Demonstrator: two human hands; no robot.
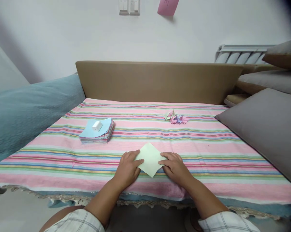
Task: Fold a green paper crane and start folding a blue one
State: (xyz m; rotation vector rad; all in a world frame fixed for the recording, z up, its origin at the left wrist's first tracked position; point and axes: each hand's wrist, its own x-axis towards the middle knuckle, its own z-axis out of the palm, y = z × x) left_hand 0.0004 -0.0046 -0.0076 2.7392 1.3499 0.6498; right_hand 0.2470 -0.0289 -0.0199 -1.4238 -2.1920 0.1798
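Note:
A pale green square of paper point(150, 159) is held just above the striped cloth, turned so that its corners point up, down and to the sides. My left hand point(128, 166) pinches its left corner between thumb and fingers. At the opposite corner my right hand point(175, 166) grips the sheet the same way, thumb on top. The paper's surface looks flat, and I cannot tell whether it has creases. The fingers beneath the sheet are partly hidden.
A stack of coloured paper point(97, 138) with a small white block point(97, 126) on top lies to the left. Folded paper pieces point(176, 118) sit in a cluster at the back right. Grey cushions point(263, 129) border the right side, a blue-covered armrest point(39, 103) the left.

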